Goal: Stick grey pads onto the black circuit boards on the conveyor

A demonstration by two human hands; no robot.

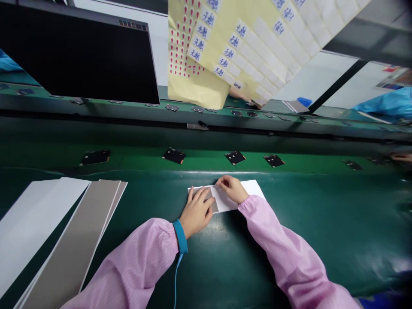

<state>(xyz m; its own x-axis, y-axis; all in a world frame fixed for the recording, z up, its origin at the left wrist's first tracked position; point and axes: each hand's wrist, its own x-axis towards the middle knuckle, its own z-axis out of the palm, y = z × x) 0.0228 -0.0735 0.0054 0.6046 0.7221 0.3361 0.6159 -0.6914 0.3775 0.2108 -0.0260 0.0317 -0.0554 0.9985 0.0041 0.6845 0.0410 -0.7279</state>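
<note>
A thin flat panel [225,201] lies on the green mat, grey at its left end and white over the rest. My left hand [197,211] rests on the grey end with its fingers spread flat; a blue wrist strap [180,237] with a cord is round that wrist. At the far edge of the white part is my right hand [232,189], its thumb and forefinger pinched together. What sits between those fingertips is too small to make out.
Long grey and white panels [74,231] lie stacked at the left. Beyond the mat, a green belt [206,161] carries several small black circuit boards [174,155]. A dark monitor [80,56] and yellow label sheets [199,92] hang overhead. Another person's blue sleeve [386,105] shows at far right.
</note>
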